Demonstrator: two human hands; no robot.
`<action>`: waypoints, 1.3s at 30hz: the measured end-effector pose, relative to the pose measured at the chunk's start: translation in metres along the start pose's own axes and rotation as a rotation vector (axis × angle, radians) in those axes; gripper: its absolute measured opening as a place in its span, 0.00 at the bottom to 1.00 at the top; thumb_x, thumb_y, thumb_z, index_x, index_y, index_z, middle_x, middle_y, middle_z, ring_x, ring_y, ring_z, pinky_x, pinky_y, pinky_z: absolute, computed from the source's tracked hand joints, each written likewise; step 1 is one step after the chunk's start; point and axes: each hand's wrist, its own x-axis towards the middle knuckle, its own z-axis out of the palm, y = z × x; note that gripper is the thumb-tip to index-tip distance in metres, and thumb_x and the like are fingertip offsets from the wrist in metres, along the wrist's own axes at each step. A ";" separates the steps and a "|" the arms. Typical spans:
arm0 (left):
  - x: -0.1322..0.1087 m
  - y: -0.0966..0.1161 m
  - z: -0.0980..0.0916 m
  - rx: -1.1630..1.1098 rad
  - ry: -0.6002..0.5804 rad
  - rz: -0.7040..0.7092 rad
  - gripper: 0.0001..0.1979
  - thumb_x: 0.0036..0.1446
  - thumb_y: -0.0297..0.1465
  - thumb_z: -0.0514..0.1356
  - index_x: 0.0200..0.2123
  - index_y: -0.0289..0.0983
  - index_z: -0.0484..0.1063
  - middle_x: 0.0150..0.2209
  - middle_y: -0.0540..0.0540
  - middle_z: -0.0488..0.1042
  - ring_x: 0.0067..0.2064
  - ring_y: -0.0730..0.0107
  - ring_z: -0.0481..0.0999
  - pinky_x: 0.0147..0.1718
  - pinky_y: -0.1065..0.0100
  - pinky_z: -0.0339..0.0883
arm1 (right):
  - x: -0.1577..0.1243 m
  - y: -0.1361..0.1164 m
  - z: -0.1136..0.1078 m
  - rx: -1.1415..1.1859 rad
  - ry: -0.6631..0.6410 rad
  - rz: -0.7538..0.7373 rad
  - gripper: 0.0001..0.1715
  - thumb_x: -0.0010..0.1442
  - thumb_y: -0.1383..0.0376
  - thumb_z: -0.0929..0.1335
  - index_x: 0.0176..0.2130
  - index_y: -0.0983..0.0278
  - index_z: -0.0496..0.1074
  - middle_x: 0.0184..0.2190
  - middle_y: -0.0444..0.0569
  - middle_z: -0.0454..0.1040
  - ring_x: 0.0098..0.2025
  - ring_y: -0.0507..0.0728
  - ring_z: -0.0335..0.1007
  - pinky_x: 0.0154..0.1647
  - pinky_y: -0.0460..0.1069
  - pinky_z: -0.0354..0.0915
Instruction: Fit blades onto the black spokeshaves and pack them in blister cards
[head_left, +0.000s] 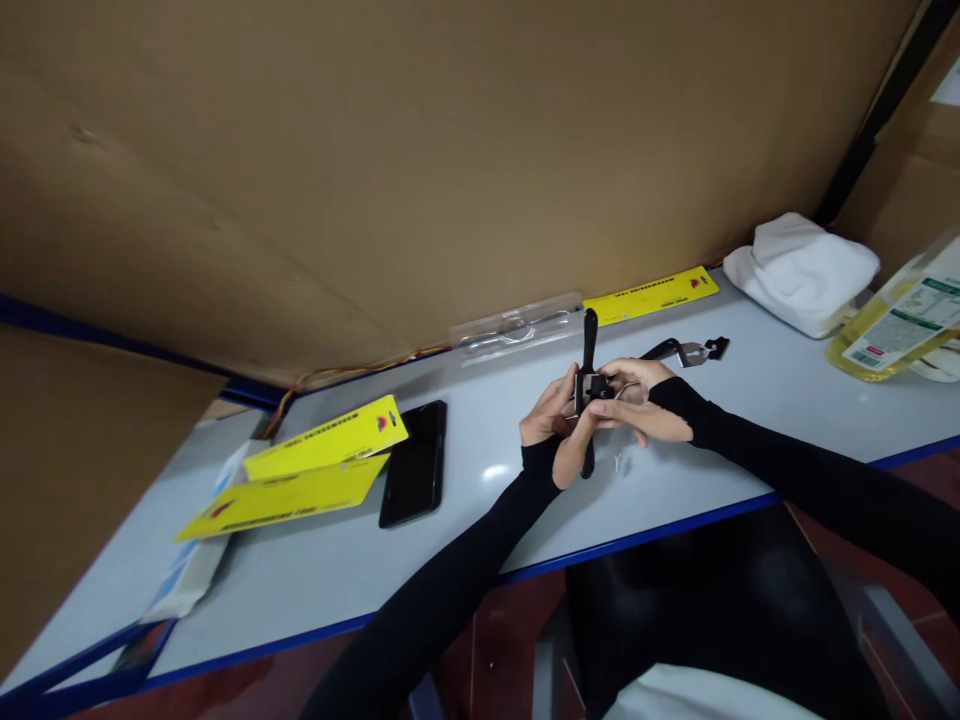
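A black spokeshave (590,340) is held over the table with its two handles pointing up and down in the view. My left hand (553,420) is closed around its middle from the left. On the right side, my right hand (641,402) is closed at the tool's body, thumb and fingers pressed on the black and metal centre. What sits between those fingertips is too small to make out. Behind my right hand lies a second black tool (661,350) with a shiny metal part (691,353), its near end partly hidden.
Yellow printed cards (326,438) overlap a black phone (414,465) and a white-blue packet (196,570) at left. A clear plastic blister (517,328) and another yellow card (652,296) lie by the cardboard wall (450,150). White cloth (802,270) and a yellow-liquid bottle (900,320) stand right.
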 end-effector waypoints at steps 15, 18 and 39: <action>0.012 -0.001 0.006 0.010 0.070 -0.145 0.26 0.53 0.47 0.75 0.47 0.32 0.85 0.54 0.32 0.80 0.45 0.46 0.87 0.44 0.53 0.86 | -0.013 -0.011 -0.006 -0.530 -0.013 -0.466 0.26 0.57 0.49 0.77 0.47 0.61 0.73 0.36 0.46 0.73 0.38 0.56 0.66 0.43 0.51 0.65; 0.013 0.001 0.006 -0.026 0.060 -0.189 0.29 0.53 0.47 0.75 0.51 0.32 0.84 0.52 0.33 0.81 0.42 0.49 0.88 0.44 0.54 0.86 | -0.027 -0.014 -0.018 -0.602 -0.506 -0.532 0.34 0.46 0.50 0.83 0.45 0.60 0.74 0.38 0.45 0.71 0.41 0.56 0.64 0.40 0.49 0.61; 0.010 0.001 0.010 -0.244 0.001 -0.294 0.35 0.50 0.44 0.77 0.59 0.35 0.79 0.38 0.42 0.84 0.37 0.55 0.88 0.40 0.53 0.87 | 0.011 0.013 -0.091 -0.898 -0.258 -0.214 0.05 0.52 0.65 0.78 0.26 0.60 0.81 0.29 0.43 0.76 0.27 0.51 0.68 0.32 0.47 0.62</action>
